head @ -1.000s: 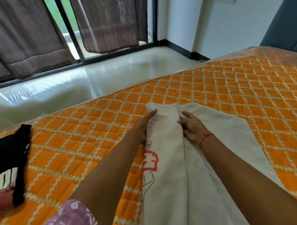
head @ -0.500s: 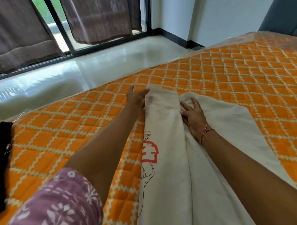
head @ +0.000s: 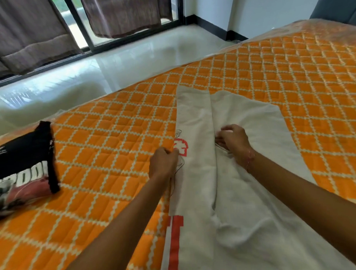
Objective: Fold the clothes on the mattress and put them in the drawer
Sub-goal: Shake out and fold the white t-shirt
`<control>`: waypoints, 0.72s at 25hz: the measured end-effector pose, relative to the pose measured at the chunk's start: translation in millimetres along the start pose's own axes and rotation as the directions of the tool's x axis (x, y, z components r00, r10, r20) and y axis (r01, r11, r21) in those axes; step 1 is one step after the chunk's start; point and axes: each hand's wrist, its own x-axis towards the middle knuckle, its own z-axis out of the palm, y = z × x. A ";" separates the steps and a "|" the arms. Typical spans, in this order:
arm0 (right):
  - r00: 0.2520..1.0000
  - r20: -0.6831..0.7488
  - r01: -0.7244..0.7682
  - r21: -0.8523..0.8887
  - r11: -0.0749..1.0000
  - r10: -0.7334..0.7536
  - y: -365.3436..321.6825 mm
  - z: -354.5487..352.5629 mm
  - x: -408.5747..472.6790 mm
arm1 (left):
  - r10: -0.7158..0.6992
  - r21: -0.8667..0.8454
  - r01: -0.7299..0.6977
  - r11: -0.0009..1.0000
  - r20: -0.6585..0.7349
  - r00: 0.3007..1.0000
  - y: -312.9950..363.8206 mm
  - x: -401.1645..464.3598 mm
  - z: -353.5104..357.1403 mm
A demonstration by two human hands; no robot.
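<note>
Left hand (head: 164, 162): fingers curled, pinching left edge of white garment (head: 245, 193) beside red print. Right hand (head: 233, 142): fingers curled on inner edge of folded-over strip; pinch itself not clearly visible. White garment: flat on orange mattress (head: 113, 149), long axis running from person toward far edge; folded strip lies between both hands. Both hands about equally near the strip, at mid-length; far end lies well beyond. Black shirt (head: 22, 160): well apart, left, unfolded. Drawer: not in view.

Orange quilted mattress (head: 104, 141) carries white garment (head: 245, 193) centre-right, black printed shirt (head: 22, 160) far left.
</note>
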 end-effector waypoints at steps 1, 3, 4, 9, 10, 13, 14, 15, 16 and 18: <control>0.996 -0.008 0.088 -0.174 0.981 -0.091 6.7 -6.9 -17.8 | 0.017 0.077 -0.017 0.997 0.010 1.000 -8.3 -15.6 -3.2; 0.945 0.062 0.312 -0.460 0.831 -0.321 10.0 -17.6 -50.8 | 0.020 0.157 -0.024 0.987 0.030 0.999 -20.1 -42.3 -8.8; 0.922 0.127 0.370 -0.561 0.740 -0.365 9.5 -21.8 -66.5 | 0.023 0.223 -0.029 0.974 0.029 0.999 -26.7 -53.1 -10.7; 0.797 0.603 0.542 -0.697 0.468 -0.026 27.3 -68.0 -126.0 | 0.065 0.418 -0.059 0.906 -0.001 0.998 -54.4 -106.6 -15.2; 0.762 0.647 0.592 -0.717 0.368 0.036 34.3 -81.0 -135.5 | 0.065 0.402 -0.057 0.914 -0.007 0.998 -58.4 -116.3 -15.7; 0.808 0.586 0.589 -0.800 0.114 -0.061 61.5 -111.3 -156.8 | 0.080 0.414 -0.048 0.909 -0.060 0.995 -74.4 -161.7 -20.8; 0.807 0.556 0.581 -0.807 0.102 -0.201 71.1 -117.7 -165.6 | 0.086 0.429 -0.040 0.902 -0.087 0.992 -83.4 -182.6 -23.6; 0.767 0.546 0.603 -0.794 0.085 -0.337 81.0 -122.4 -176.5 | 0.094 0.453 -0.038 0.890 -0.103 0.990 -94.4 -203.9 -26.5; 0.719 0.569 0.637 -0.769 0.052 -0.398 92.7 -126.4 -188.7 | 0.101 0.492 -0.034 0.870 -0.111 0.989 -105.5 -223.0 -28.8; 0.660 0.652 0.701 -0.713 -0.005 -0.373 125.4 -137.7 -215.9 | 0.128 0.590 -0.030 0.807 -0.126 0.984 -125.0 -255.1 -27.3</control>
